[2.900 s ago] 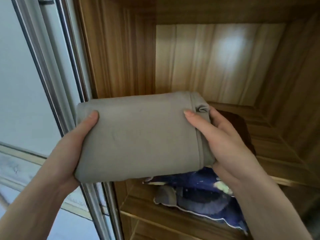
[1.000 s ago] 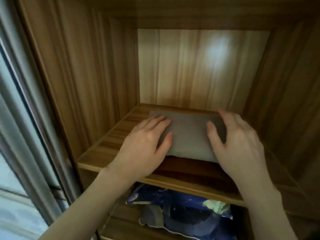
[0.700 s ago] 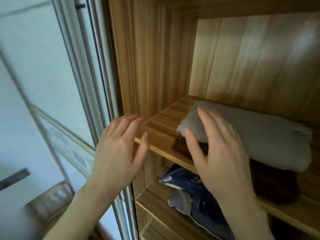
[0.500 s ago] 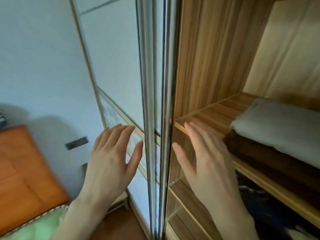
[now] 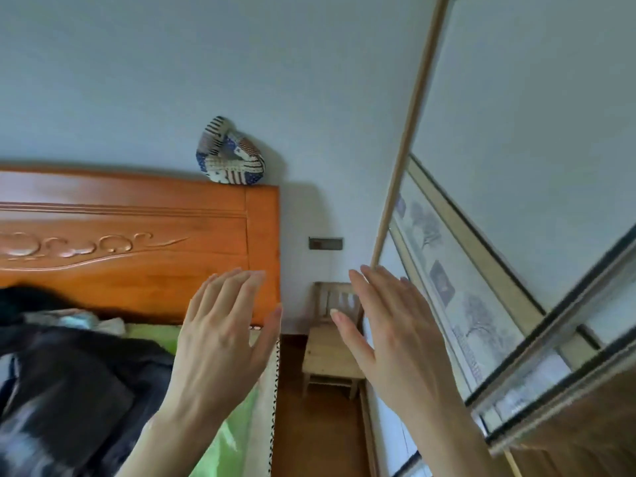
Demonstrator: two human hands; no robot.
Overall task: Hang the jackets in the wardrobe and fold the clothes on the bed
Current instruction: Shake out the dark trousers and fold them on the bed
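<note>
Dark clothes (image 5: 69, 373) on bed, beside empty left hand (image 5: 220, 342).

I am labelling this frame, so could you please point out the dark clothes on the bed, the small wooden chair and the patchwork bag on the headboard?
dark clothes (image 5: 79, 376), head view, middle of the black heap.
small wooden chair (image 5: 328, 356), head view, its seat.
patchwork bag (image 5: 230, 160), head view, centre of its body.
</note>
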